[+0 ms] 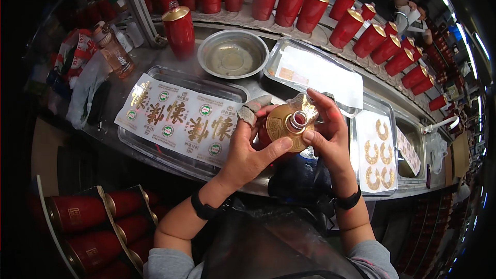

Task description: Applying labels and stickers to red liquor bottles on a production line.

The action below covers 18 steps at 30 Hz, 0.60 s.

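Between my two hands is a red bottle with a gold shoulder [279, 124], its open glass neck tilted up toward me. My left hand [250, 150] wraps its side, thumb across the gold shoulder; a grey cover sits on one finger. My right hand [335, 137] closes on the other side, thumb beside the neck and fingers at a shiny gold patterned decal [304, 104] that stands partly up behind the neck. The bottle's lower body is mostly hidden by my hands. Left of them lies a sheet of gold and green decals [175, 116]; to the right, a sheet of gold C-shaped decals [378, 150].
A metal basin of water [232, 54] stands behind my hands, beside a tray with a white sheet [320, 75]. Red bottles [266, 0] line the curved ledge; one bottle [179, 31] stands by the post. A sink with a tap [442, 124] is at right, boxed bottles [82, 222] lower left.
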Available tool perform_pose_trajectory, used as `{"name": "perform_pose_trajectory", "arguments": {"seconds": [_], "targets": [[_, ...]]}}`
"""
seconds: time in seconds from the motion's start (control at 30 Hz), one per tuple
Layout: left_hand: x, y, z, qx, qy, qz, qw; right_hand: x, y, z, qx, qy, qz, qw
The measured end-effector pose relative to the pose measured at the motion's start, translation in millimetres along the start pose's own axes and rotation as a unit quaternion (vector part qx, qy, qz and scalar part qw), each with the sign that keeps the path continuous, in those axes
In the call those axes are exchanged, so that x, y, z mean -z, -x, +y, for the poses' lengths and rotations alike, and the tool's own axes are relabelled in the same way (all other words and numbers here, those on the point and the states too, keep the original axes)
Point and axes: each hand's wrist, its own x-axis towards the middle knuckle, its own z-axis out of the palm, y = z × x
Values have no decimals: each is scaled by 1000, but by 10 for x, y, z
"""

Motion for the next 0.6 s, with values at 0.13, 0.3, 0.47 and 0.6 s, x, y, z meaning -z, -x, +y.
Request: {"name": "perform_pose_trajectory", "arguments": {"seconds": [0.13,0.3,0.47,0.6], "targets": [[-36,5,-46,-24,-11,16,1000,33,29,-7,-4,2,5,1000],[-40,221,-11,-196,-276,25,941,56,46,-37,-17,19,0,1000],[19,245,-142,-193,-269,10,944,50,57,-19,2,36,6,999],[30,117,-57,-175,-185,50,966,-15,32,-8,3,29,7,1000]]}}
